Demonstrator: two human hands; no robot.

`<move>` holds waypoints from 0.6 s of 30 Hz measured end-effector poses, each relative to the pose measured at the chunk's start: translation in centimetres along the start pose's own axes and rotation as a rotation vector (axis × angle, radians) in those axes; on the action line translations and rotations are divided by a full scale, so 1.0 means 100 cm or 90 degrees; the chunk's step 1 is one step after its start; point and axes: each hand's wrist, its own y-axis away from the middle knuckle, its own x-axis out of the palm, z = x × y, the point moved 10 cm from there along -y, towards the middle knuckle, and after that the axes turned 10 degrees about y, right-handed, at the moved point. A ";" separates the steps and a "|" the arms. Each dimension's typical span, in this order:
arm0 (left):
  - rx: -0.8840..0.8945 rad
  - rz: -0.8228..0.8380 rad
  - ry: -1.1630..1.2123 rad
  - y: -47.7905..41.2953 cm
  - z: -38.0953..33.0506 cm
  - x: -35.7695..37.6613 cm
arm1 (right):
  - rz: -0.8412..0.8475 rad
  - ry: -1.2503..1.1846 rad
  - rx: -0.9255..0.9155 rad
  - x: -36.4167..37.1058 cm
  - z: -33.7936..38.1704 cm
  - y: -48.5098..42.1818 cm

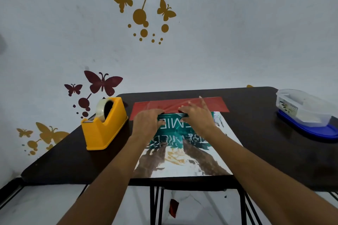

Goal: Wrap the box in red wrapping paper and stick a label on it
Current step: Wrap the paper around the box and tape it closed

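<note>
Overhead, the head view shows one dark table (256,142) carrying one box (175,133), teal with partly readable white letters "MIE" seen upside down, lying on one sheet of red wrapping paper (215,105) whose silvery underside faces up. Two hands press on the box's far edge at twelve o'clock: the left hand (146,122) with fingers curled over the edge, the right hand (196,115) with fingers spread flat. One yellow tape dispenser (104,129) sits at nine o'clock; one clear lidded container (303,111) with a blue base at three o'clock.
</note>
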 end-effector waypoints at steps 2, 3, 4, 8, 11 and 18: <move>0.039 -0.016 -0.028 -0.003 -0.005 -0.003 | -0.015 -0.067 0.040 -0.001 -0.005 -0.003; 0.072 -0.020 -0.042 -0.005 -0.011 -0.004 | -0.018 -0.078 0.055 -0.001 -0.007 -0.004; 0.109 -0.011 -0.048 -0.008 -0.017 -0.004 | -0.025 -0.075 0.062 -0.001 -0.007 -0.004; 0.128 0.090 -0.094 -0.021 -0.024 0.007 | -0.035 -0.071 0.055 -0.002 -0.007 -0.004; 0.089 0.087 -0.071 -0.022 -0.017 0.009 | -0.034 -0.071 0.046 -0.001 -0.009 -0.004; 0.098 0.027 -0.124 -0.020 -0.021 0.007 | -0.037 0.041 -0.035 -0.004 0.002 0.002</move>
